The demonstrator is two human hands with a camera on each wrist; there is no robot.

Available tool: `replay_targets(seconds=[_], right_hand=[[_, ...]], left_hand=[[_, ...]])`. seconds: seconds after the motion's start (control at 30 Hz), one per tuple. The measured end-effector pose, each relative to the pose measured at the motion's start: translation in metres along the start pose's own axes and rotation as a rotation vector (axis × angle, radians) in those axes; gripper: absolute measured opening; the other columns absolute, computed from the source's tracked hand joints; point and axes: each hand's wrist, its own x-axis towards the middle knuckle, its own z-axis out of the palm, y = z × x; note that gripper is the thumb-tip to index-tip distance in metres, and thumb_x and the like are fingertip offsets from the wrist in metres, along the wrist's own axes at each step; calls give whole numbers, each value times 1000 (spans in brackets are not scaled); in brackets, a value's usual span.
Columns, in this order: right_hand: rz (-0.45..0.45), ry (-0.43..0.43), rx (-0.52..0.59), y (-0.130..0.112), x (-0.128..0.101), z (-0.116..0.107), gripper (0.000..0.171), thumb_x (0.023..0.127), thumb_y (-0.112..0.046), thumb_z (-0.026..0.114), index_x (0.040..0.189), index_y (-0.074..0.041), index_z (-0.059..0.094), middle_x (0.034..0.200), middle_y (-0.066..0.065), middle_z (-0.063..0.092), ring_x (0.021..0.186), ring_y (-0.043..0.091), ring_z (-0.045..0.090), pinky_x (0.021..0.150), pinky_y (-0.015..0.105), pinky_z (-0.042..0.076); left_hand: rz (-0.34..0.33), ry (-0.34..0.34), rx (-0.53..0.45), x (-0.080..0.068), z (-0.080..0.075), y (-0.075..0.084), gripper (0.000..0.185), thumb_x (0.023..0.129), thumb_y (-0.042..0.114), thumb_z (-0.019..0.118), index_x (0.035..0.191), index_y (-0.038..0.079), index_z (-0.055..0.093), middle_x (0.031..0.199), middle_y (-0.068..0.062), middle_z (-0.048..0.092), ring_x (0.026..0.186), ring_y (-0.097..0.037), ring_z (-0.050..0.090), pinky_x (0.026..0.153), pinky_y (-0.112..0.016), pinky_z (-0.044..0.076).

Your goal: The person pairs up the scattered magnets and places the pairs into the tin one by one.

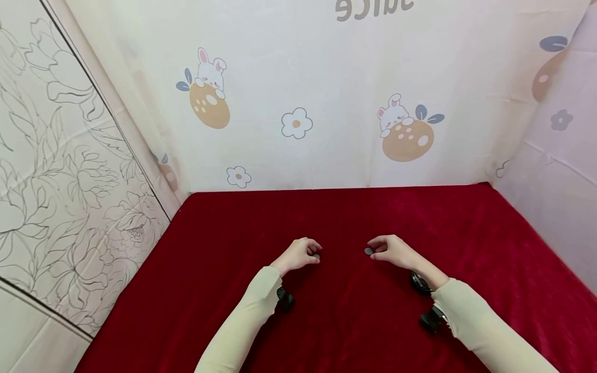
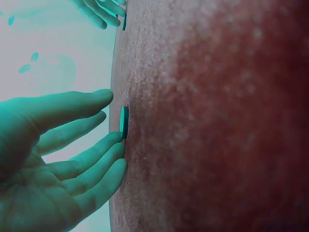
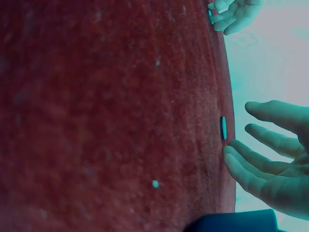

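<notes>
Two small flat grey discs lie on the red cloth, one by each hand. My left hand [image 1: 299, 254] has its thumb and fingers spread around the left disc [image 1: 316, 256], which the hand partly hides in the head view. In the left wrist view that disc [image 2: 124, 122] lies at the fingertips, with the thumb apart from it. Across from it, my right hand [image 1: 393, 250] reaches toward the right disc [image 1: 368, 251] with thumb and fingers parted. The right wrist view has this disc [image 3: 223, 127] just beyond the loosely bent fingers [image 3: 251, 179], not pinched.
A red velvet cloth [image 1: 326, 321] covers the tabletop. Behind it hangs a pale curtain [image 1: 336, 103] with rabbit and flower prints. A flower-patterned panel [image 1: 70, 155] stands at the left. Black devices sit at both wrists, such as the right one [image 1: 431, 320].
</notes>
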Motion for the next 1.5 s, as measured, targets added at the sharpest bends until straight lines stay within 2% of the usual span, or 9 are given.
replay_targets(seconds=[0.17, 0.53, 0.93, 1.5], right_hand=[[6, -3, 0, 5, 5, 2, 36, 78, -3, 64, 106, 17, 54, 97, 25, 60, 83, 28, 60, 65, 25, 48], [-1, -25, -48, 7, 14, 8, 31, 71, 4, 66, 96, 19, 57, 87, 23, 63, 73, 23, 60, 59, 22, 46], [18, 41, -131, 7, 18, 11, 19, 69, 5, 65, 86, 13, 64, 77, 17, 64, 66, 20, 58, 56, 24, 45], [-7, 29, -150, 2, 21, 16, 14, 68, 2, 67, 79, 9, 65, 72, 11, 65, 65, 16, 58, 56, 22, 44]], left_hand=[[-20, -24, 1, 3, 1, -2, 29, 78, 8, 67, 105, 3, 61, 96, -9, 58, 88, -21, 56, 74, -27, 45], [-16, -41, 56, 7, 2, -3, 23, 76, 5, 69, 98, 2, 65, 89, -6, 60, 82, -18, 56, 67, -22, 45], [-20, -34, 29, 11, 3, -5, 16, 74, 6, 70, 90, 2, 68, 82, -4, 66, 72, -11, 59, 61, -18, 45], [-4, -47, 38, 19, 9, 2, 12, 74, 8, 70, 86, 3, 69, 79, -3, 66, 68, -7, 58, 59, -16, 44]])
